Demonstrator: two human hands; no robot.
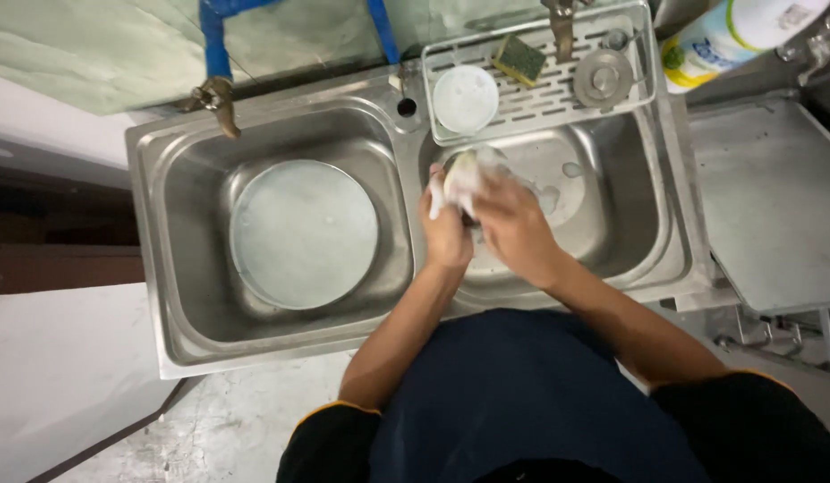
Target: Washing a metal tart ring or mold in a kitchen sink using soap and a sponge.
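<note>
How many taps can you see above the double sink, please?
2: one brass tap on the blue pipe over the left basin, and one tap above the white rack over the right basin, where both hands work. Others may lie outside the view.

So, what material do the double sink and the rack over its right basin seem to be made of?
The double sink looks like brushed stainless steel: grey, with soft dull reflections. The rack looks like white plastic or coated metal, slotted and matte; the picture cannot settle which.
</note>
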